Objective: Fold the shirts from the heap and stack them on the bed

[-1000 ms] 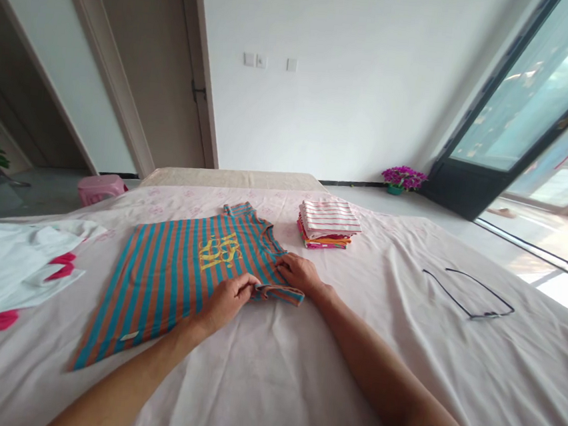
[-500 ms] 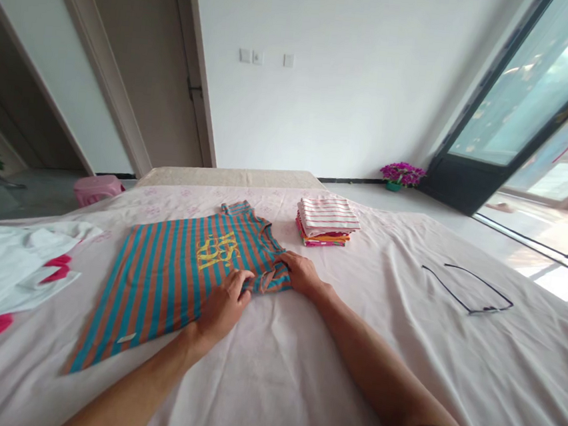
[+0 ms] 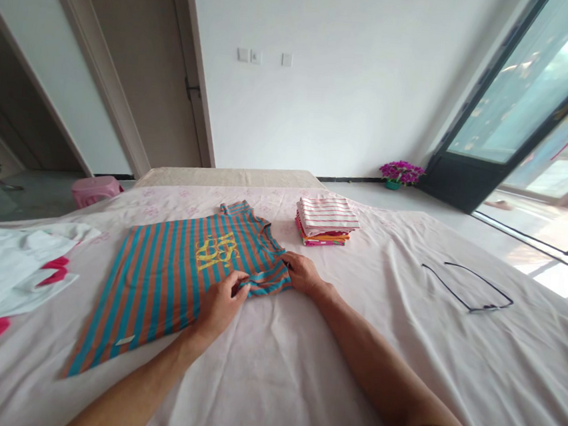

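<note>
A T-shirt (image 3: 169, 262) with teal and brown stripes and yellow lettering lies spread on the pale sheet, its neck towards the right. My left hand (image 3: 224, 301) pinches the shirt's near side, below the lettering, thumb and fingers closed on the fabric. At the shoulder, close to the neckline, my right hand (image 3: 303, 273) has its fingers closed on the cloth. Between both hands the near sleeve (image 3: 270, 279) is bunched in a fold. The fingertips of my right hand are partly hidden by the hand itself.
Just beyond my right hand stands a stack of folded clothes (image 3: 327, 220), a striped one on top. Eyeglasses (image 3: 476, 302) rest on the sheet (image 3: 347, 393) at right. White and pink garments (image 3: 7, 267) lie at left. A pink stool (image 3: 96, 189) stands beyond the bed.
The sleeve fabric between my hands has been turned and smoothed somewhat, showing more stripes. My left hand has closed more on the cloth; both hands stay nearly in place.
</note>
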